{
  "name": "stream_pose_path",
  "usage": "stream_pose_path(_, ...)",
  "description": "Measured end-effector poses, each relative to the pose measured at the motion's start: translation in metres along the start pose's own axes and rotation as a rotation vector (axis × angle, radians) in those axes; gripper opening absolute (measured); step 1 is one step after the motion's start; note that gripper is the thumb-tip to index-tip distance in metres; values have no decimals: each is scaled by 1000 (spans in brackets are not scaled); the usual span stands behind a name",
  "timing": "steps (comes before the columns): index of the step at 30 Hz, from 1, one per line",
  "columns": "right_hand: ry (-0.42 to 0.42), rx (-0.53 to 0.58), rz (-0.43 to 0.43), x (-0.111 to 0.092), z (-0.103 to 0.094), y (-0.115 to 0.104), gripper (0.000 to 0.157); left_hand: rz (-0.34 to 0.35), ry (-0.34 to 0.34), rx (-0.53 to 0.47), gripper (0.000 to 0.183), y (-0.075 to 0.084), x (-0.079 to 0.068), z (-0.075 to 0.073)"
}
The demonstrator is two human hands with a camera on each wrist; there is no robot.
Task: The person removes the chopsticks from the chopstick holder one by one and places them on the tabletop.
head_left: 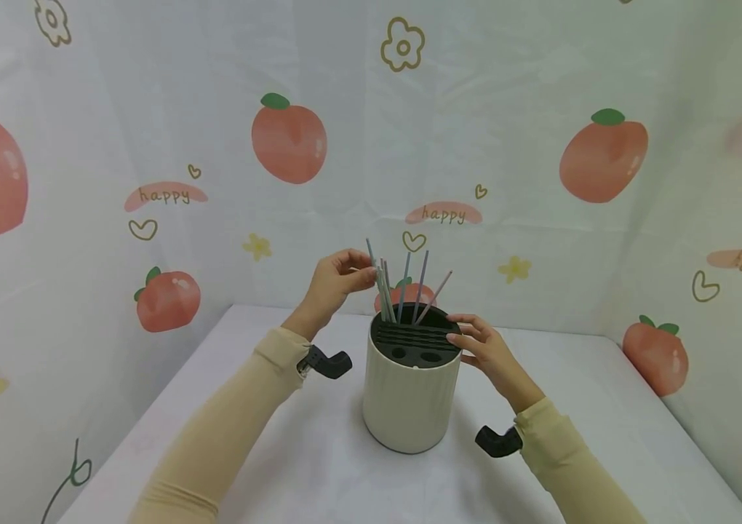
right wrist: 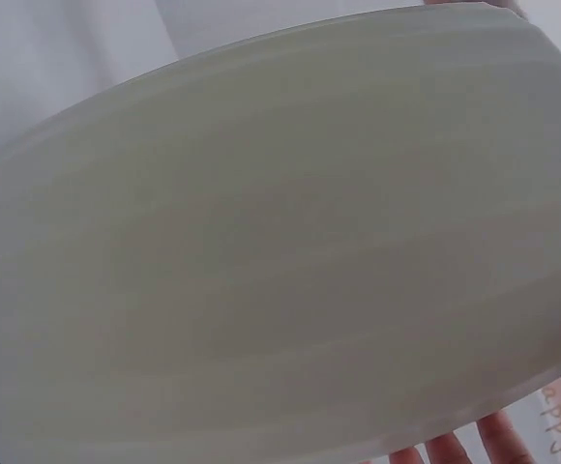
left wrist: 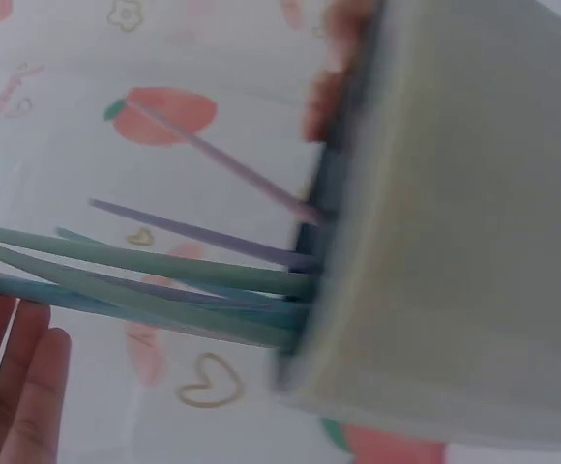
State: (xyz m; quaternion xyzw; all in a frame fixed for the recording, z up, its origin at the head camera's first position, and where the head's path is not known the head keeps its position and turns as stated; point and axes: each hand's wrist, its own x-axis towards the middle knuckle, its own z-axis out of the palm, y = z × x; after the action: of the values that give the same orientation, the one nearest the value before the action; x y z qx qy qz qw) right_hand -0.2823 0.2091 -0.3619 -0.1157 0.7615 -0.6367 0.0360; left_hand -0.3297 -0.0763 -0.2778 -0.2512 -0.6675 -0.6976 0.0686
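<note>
A cream ribbed utensil holder [head_left: 410, 407] with a black slotted top [head_left: 417, 338] stands upright on the table. Several thin, straw-like pastel sticks [head_left: 420, 284] rise from its rear opening, in green, blue, purple and pink. My left hand [head_left: 338, 280] is at the upper part of the leftmost sticks, pinching a blue stick [left wrist: 77, 298] near its end; the stick's lower end is inside the holder. At the holder's right rim, my right hand [head_left: 485, 353] grips the edge with spread fingers. Only its fingertips [right wrist: 503, 440] show past the holder in the right wrist view.
A white cloth covers the table [head_left: 292, 466]. Behind and at both sides hangs a white curtain [head_left: 489, 87] printed with peaches, flowers and hearts. Black wrist cameras [head_left: 328, 362] sit on both wrists.
</note>
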Motion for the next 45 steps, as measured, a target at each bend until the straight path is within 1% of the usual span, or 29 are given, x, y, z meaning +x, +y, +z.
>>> stream_pose_path(3,-4,-1,0,1,0,0,49,88,60,-52,10,30,10,-7)
stream_pose_path(5,-6,-4,2,1,0,1,50,152,105,-100,16,52,16,-14)
stream_pose_path(7,-7,-6,4,1,0,1,50,214,153,-146,17,73,20,-22)
stream_pose_path(9,-7,-5,5,1,-1,1,50,253,199,-179,16,91,22,-32)
stream_pose_path(10,-7,-5,5,1,-1,1,50,265,219,-185,16,97,22,-38)
stream_pose_path(12,-7,-3,5,0,-1,1,50,262,263,-189,18,104,21,-49)
stream_pose_path(14,-7,-1,2,0,-2,0,49,236,292,-183,20,103,17,-59)
stream_pose_path(15,-7,0,2,0,-2,0,49,216,300,-174,21,99,14,-64)
stream_pose_path(17,-8,6,2,-1,-2,-1,49,159,306,-158,22,83,8,-72)
stream_pose_path(19,-10,15,2,-1,-2,-1,48,73,291,-127,23,60,0,-78)
stream_pose_path(21,-12,17,2,-1,-3,-1,47,-36,271,-87,24,33,-10,-81)
stream_pose_path(24,-16,11,-3,0,-3,0,47,-195,234,-34,28,-10,-27,-84)
stream_pose_path(26,-19,3,-6,0,-2,0,49,-282,213,-11,33,-36,-38,-84)
stream_pose_path(29,-20,-2,-7,0,-3,0,50,-383,179,22,40,-72,-53,-82)
stream_pose_path(32,-20,0,-6,1,-3,-1,50,-471,169,52,43,-101,-65,-80)
stream_pose_path(35,-24,3,-10,1,-2,-1,50,-545,164,92,43,-122,-73,-77)
stream_pose_path(37,-25,3,-12,2,-2,-1,50,-585,168,114,42,-133,-78,-75)
stream_pose_path(39,-26,4,-11,2,-2,-1,49,-617,171,132,39,-141,-82,-72)
stream_pose_path(43,-20,-4,0,1,-2,-1,50,-646,165,155,35,-155,-87,-66)
stream_pose_path(45,-18,-7,5,0,-2,-1,50,-651,155,191,32,-161,-88,-63)
